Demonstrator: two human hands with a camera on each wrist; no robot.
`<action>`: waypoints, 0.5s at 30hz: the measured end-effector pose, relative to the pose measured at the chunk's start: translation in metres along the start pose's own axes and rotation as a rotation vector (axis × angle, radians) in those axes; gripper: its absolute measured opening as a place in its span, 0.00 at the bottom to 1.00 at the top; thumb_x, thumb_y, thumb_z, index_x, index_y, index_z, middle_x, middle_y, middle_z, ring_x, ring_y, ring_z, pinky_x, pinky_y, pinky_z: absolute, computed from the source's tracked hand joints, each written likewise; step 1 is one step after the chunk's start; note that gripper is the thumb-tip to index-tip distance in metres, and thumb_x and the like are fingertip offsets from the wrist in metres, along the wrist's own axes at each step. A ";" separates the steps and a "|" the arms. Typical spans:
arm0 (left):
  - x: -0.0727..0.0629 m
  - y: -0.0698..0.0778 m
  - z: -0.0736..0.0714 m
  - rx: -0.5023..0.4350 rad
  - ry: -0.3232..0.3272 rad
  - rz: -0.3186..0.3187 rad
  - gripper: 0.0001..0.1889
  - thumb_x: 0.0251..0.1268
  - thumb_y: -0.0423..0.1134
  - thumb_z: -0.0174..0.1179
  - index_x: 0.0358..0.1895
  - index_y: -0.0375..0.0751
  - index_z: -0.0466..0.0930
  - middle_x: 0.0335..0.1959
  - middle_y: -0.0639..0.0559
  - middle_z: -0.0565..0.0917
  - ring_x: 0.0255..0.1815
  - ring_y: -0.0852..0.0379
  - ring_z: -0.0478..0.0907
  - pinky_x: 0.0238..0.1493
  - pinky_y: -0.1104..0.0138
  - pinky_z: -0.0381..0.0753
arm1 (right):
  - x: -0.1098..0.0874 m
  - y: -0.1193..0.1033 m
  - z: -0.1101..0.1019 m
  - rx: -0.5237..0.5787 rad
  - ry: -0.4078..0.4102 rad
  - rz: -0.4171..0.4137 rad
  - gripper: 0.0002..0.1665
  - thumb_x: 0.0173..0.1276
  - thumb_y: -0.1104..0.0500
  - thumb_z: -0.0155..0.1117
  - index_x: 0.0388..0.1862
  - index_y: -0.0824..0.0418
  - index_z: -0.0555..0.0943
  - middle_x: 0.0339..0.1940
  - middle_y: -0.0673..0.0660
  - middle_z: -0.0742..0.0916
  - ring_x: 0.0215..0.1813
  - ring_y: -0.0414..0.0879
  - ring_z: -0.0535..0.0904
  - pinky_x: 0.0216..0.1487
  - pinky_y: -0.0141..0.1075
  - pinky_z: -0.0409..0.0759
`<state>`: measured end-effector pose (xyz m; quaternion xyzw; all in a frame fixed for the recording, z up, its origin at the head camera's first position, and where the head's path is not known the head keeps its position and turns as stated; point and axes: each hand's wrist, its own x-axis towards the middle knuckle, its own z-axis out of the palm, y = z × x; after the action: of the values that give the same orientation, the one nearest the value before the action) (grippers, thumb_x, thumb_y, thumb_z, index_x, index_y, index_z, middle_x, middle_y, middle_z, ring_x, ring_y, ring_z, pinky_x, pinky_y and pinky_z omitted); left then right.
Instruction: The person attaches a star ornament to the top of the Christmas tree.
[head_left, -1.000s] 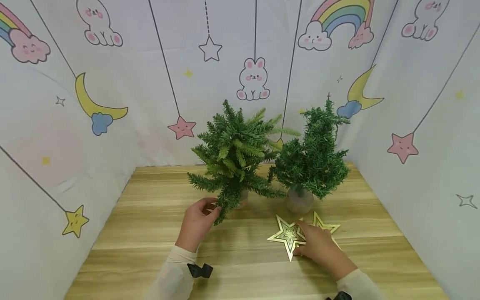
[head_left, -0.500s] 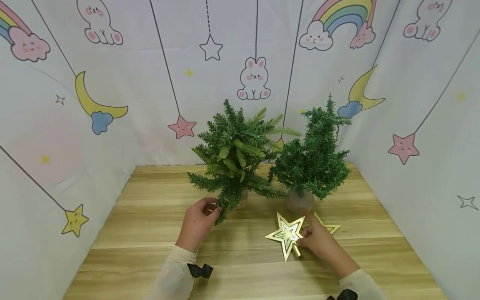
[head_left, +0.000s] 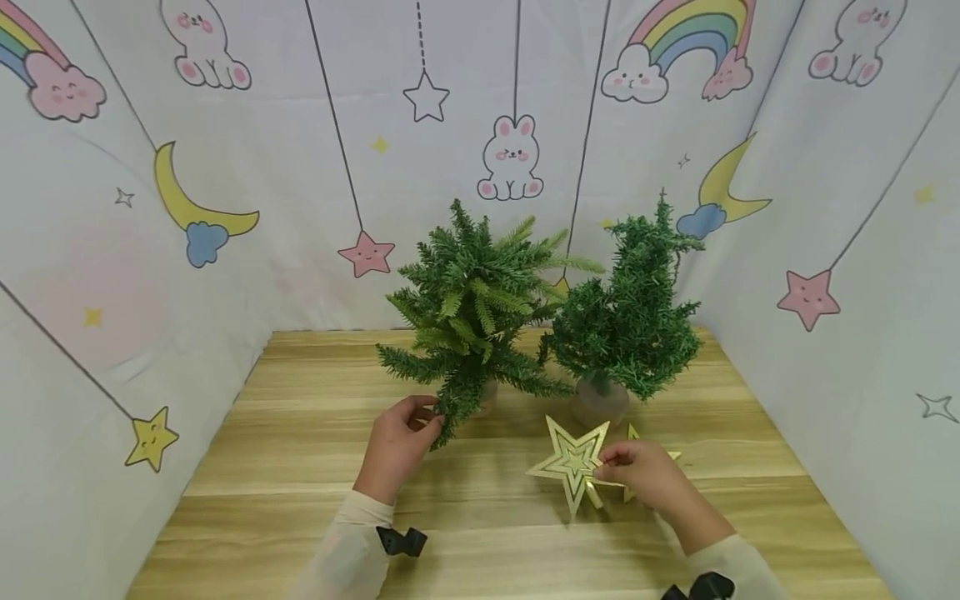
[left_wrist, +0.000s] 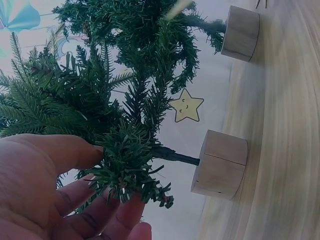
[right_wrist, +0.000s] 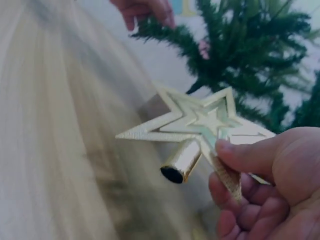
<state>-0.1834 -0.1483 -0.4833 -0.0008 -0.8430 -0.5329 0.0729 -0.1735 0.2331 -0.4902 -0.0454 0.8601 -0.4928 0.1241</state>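
Note:
A gold star tree topper (head_left: 564,461) is pinched by my right hand (head_left: 648,477), thumb on its face and fingers behind. In the right wrist view the topper's short hollow tube (right_wrist: 182,159) points down and left. My left hand (head_left: 397,442) pinches a low front branch (head_left: 454,408) of the left artificial Christmas tree (head_left: 480,292); the left wrist view has the branch tip (left_wrist: 130,160) between thumb and fingers. Behind the right hand lies a second gold star (head_left: 632,433), mostly covered by that hand. The right artificial tree (head_left: 637,325) stands beside the left one.
Both trees stand on round wooden bases, the left one's base (left_wrist: 220,165) showing fully in the left wrist view. They stand toward the back of a wood-grain table (head_left: 315,375). A white cloth (head_left: 292,167) printed with bunnies, stars and moons surrounds the table's back and sides.
My right hand has taken hold of the star topper, first lying under its fingers, and has lifted and tilted it slightly. The left hand has stayed at the branch.

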 end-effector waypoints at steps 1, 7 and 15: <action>0.000 -0.001 0.000 0.001 0.001 0.002 0.16 0.70 0.42 0.69 0.59 0.47 0.86 0.41 0.52 0.88 0.38 0.56 0.83 0.35 0.61 0.82 | -0.001 -0.005 -0.002 0.021 0.003 -0.003 0.12 0.65 0.61 0.77 0.43 0.67 0.87 0.37 0.54 0.87 0.41 0.46 0.81 0.43 0.42 0.81; 0.000 -0.002 0.002 0.005 0.002 0.008 0.16 0.70 0.41 0.69 0.59 0.48 0.86 0.42 0.52 0.88 0.38 0.56 0.83 0.36 0.61 0.82 | -0.007 -0.055 -0.025 0.145 0.047 -0.113 0.13 0.66 0.61 0.76 0.43 0.69 0.87 0.37 0.51 0.88 0.41 0.45 0.83 0.45 0.39 0.82; -0.001 -0.003 0.002 0.001 0.009 0.022 0.16 0.70 0.41 0.69 0.59 0.48 0.85 0.42 0.53 0.88 0.39 0.55 0.83 0.36 0.60 0.83 | -0.002 -0.145 -0.062 0.183 0.188 -0.382 0.11 0.65 0.64 0.77 0.41 0.72 0.88 0.34 0.47 0.90 0.38 0.41 0.86 0.41 0.33 0.85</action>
<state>-0.1828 -0.1479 -0.4870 -0.0077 -0.8430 -0.5315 0.0824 -0.1943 0.2115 -0.3353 -0.1501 0.7952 -0.5855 -0.0485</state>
